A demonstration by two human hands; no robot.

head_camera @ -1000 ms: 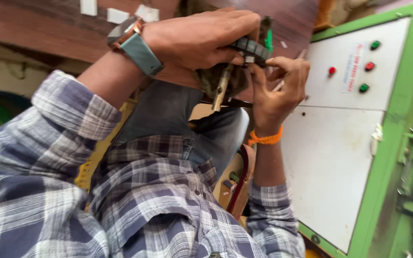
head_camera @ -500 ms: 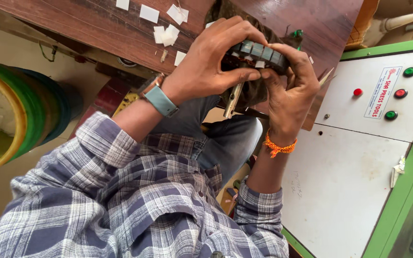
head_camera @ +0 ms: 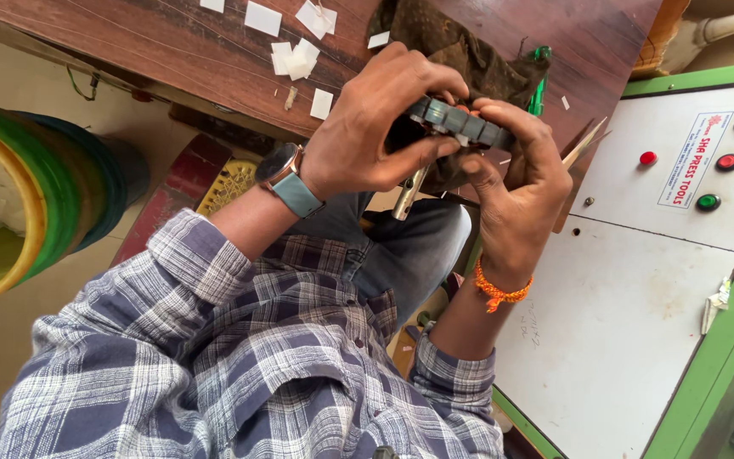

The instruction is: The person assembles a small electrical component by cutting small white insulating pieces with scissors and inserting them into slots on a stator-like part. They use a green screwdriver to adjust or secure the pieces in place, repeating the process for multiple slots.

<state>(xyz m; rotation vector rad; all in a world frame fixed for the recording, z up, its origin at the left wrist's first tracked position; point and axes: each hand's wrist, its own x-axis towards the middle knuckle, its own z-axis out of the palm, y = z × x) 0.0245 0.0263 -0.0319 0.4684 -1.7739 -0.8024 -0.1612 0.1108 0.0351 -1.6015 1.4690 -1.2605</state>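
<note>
Both my hands hold a dark grey, ribbed, ring-shaped metal part (head_camera: 460, 123) just above my lap. My left hand (head_camera: 367, 136), with a watch on its wrist, wraps the part's left side, thumb below and fingers over the top. My right hand (head_camera: 520, 195), with an orange thread on its wrist, grips the right side, fingers curled over the rim. A short metal rod (head_camera: 407, 195) sticks down below the part between my hands. A dark brown cloth (head_camera: 452, 42) lies behind the part on the wooden table (head_camera: 172, 51).
Small white paper pieces (head_camera: 299, 55) lie scattered on the table. A green-handled tool (head_camera: 539, 85) and a wooden stick (head_camera: 584, 144) lie near the cloth. To the right is a white, green-framed machine panel (head_camera: 639, 280) with red and green buttons. Stacked green and yellow tubs (head_camera: 10, 195) stand on the left.
The view has swung so that more of the table and the tubs show. Both hands have kept their grip on the grey part, and my right hand's fingers have closed further over its rim.
</note>
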